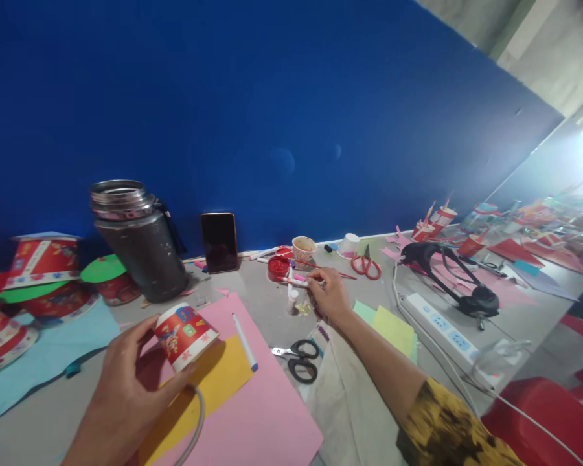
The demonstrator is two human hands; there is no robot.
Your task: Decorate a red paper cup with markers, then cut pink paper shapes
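My left hand (131,382) is closed around a red printed paper cup (184,333), tilted above pink paper (272,401) and a yellow-orange sheet (223,375). Farther back, my right hand (329,291) pinches a thin white marker (298,282) lying low over the table. Just left of those fingers are an open jar of red paint (278,266) and a small white bottle (292,301). A blue-tipped marker (244,342) rests on the pink paper. Black-handled scissors (301,359) lie between my two hands.
At the left stand a dark open thermos (140,246) and several red paper cups (43,259). A phone (219,243) leans on the blue wall. Red-handled scissors (366,264), a black headset strap (447,272), a power strip (440,327) and its cables lie right of my arm.
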